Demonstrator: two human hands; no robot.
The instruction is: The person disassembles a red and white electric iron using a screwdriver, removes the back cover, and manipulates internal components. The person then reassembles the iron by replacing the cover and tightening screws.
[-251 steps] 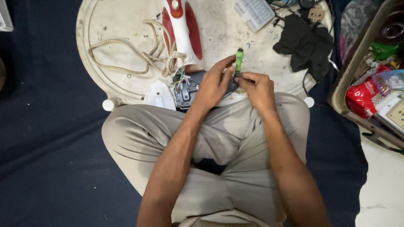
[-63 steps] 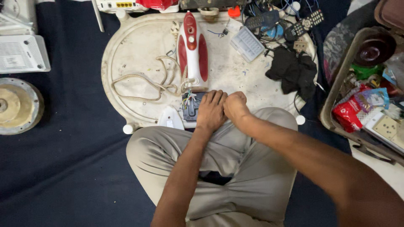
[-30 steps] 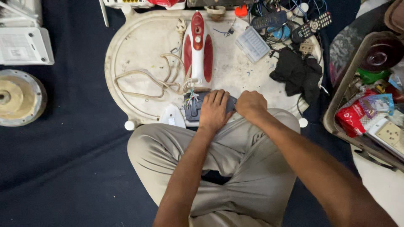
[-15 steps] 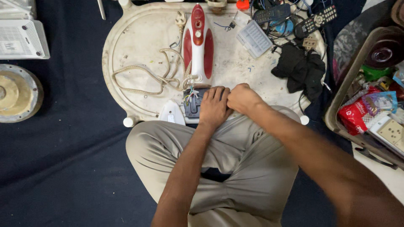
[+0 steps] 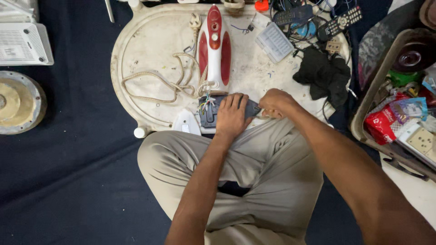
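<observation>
I sit cross-legged at a round white board (image 5: 150,41) on the floor. A dark grey iron part (image 5: 208,113) with coloured wires lies at its near edge. My left hand (image 5: 231,117) presses flat on this part and holds it down. Just right of it, my right hand (image 5: 274,102) is curled tight around a small tool; only a thin tip shows, touching the part's right end. A red and white iron body (image 5: 214,45) lies beyond the part, its beige cord (image 5: 154,84) looped to the left. A white cover piece (image 5: 186,123) rests beside the part.
A black cloth (image 5: 322,75), remote controls (image 5: 338,22) and a clear plastic box (image 5: 274,41) crowd the board's far right. A crate (image 5: 363,122) of packets and oddments stands at the right. A white vented box (image 5: 22,44) and a round metal disc (image 5: 18,102) lie at the left.
My hands stay at the dark part. Since half a second ago the right hand has drawn slightly to the right of the left, and the left hand lies flatter on the part.
</observation>
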